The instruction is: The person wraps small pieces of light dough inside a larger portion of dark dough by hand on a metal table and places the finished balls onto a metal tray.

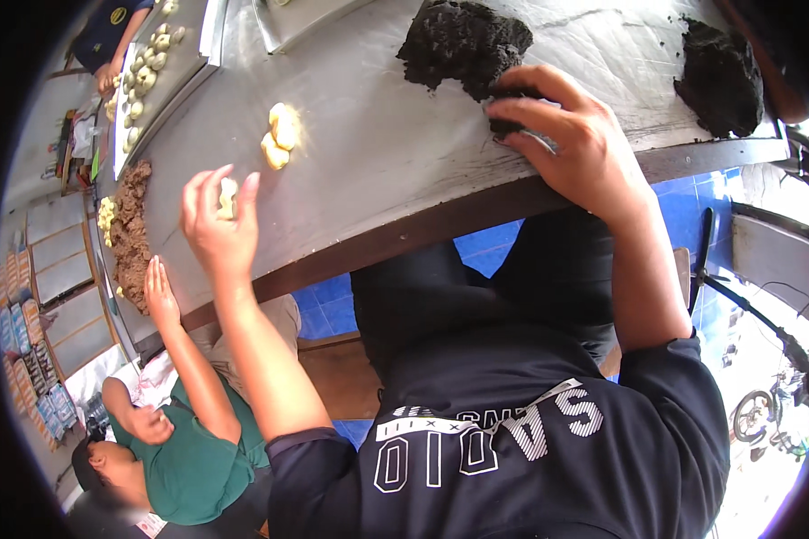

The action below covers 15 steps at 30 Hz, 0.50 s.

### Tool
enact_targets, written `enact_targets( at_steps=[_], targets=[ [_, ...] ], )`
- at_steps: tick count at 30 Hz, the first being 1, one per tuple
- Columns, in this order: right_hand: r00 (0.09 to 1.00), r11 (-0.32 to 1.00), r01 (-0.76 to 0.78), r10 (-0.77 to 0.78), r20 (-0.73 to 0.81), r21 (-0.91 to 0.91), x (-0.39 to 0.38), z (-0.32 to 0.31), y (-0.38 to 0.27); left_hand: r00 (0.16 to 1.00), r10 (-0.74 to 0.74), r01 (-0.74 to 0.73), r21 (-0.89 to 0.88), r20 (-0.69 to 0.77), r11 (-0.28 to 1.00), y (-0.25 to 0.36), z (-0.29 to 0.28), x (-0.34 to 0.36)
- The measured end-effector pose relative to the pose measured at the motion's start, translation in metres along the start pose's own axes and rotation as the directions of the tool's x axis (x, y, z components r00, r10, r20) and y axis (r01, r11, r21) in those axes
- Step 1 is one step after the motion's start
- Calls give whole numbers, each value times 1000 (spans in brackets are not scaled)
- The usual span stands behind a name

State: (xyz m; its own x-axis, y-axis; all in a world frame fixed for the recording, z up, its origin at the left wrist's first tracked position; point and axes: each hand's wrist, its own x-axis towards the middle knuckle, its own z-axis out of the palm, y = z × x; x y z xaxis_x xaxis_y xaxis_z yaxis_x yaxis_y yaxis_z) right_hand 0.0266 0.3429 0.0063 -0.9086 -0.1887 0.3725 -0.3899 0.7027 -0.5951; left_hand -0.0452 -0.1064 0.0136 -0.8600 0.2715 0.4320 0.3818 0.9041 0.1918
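My left hand [217,225] is raised over the near edge of the metal table, its fingers curled round a small pale yellow piece of dough [227,199]. Just beyond it, a few yellow dough pieces [280,135] lie together on the tabletop. At the far right of centre, my right hand [575,144] touches the near side of a large black, crumbly dough-like lump [454,45]. Its fingers are bent round a dark bit [505,126] of the same stuff, partly hidden by the fingers.
Another black lump [721,81] sits at the table's right end. A tray [175,94] of small pale round pieces stands far left. Nearer, a brown crumbly mass [133,229] lies by a co-worker in a green shirt [202,476]. Another person's hand [108,76] is by the tray.
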Motion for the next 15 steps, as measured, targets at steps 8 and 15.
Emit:
enact_targets(
  at_steps=[8,15],
  targets=[
    [996,995,71,-75,-49,-76,-3,-3,9,960,-240,278,-370,145,886,23,16,13],
    [995,987,86,-92,-44,-136,-1,-1,9,949,-289,315,-378,126,870,32,10,1]
  ],
)
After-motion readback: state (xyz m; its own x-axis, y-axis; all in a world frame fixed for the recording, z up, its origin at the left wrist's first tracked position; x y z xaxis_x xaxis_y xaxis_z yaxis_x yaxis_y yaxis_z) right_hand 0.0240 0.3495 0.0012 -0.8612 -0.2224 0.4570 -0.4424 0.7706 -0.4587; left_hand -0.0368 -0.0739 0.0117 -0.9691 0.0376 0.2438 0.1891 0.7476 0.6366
